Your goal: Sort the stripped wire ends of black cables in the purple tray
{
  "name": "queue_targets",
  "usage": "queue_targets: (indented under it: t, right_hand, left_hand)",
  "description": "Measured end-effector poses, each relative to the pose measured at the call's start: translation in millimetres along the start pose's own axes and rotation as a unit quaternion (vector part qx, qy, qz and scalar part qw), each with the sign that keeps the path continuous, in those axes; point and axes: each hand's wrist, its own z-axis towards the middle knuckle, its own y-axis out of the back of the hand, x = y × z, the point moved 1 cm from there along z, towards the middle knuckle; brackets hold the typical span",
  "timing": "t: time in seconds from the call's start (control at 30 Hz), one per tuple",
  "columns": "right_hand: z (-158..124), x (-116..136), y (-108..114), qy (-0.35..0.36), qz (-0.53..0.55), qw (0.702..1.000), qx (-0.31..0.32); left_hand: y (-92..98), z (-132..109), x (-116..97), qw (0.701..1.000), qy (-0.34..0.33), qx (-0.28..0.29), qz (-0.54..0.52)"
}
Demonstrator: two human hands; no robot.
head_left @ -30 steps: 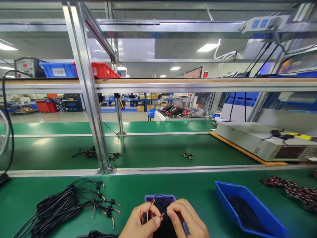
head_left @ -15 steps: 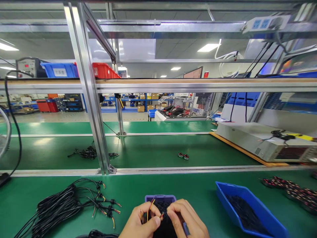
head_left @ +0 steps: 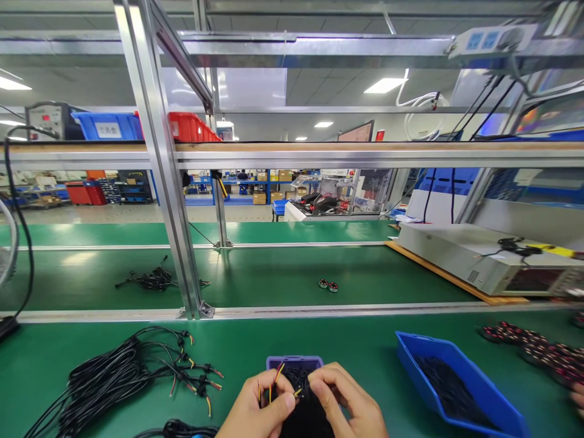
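Pinching is what both our hands do at the bottom of the view. Our left hand (head_left: 258,410) is closed around some thin wires (head_left: 272,390), red and yellow, which poke up between thumb and fingers. Our right hand (head_left: 349,407) is curled too, and its fingertips squeeze the tip of one of those wires. The wires sit just above a small purple tray (head_left: 294,362) full of little black bits. We think the wires are very light and bendy, and their bare tips look easy to spoil, so the best place to hold them is on the coloured coat, close to the end, with a soft pinch. To our left a big bunch of black cables (head_left: 123,377) lies loose on the green mat (head_left: 356,340). To our right stands a blue bin (head_left: 460,389) with dark stuff inside, and past it lie red and black coils (head_left: 524,347). A bit of someone else's hand (head_left: 578,398) peeks in at the right edge. Farther off, a green belt (head_left: 274,271) holds two small round parts (head_left: 328,285) and a little heap of wires (head_left: 152,280). A slanted metal post (head_left: 168,182) rises in front of it. A pale machine box (head_left: 474,258) rests on the right. Up on the shelf sit a red bin (head_left: 189,129) and a blue box (head_left: 107,126), and behind it all is a big bright hall.
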Motion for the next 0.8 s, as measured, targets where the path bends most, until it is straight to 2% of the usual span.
queue_targets:
  t: [0.1, 0.37, 0.6, 0.8]
  right_hand:
    - [0.0, 0.5, -0.2, -0.021, 0.01, 1.0, -0.003]
    - [1.7, 8.2, -0.6, 0.006, -0.014, 1.0, 0.007]
    - [3.2, 6.9, 1.8, 0.032, -0.027, 0.997, 0.059]
    - [1.8, 4.1, 6.0, 0.015, -0.028, 0.999, 0.031]
  left_hand:
    - [-0.8, -1.3, -2.4, 1.0, 0.005, 0.005, 0.004]
    - [-1.9, -3.9, -8.3, 1.0, 0.012, 0.012, 0.009]
    - [-4.7, -5.7, -10.1, 1.0, 0.012, 0.008, -0.012]
    - [-3.4, -4.3, -6.6, 1.0, 0.007, 0.013, -0.016]
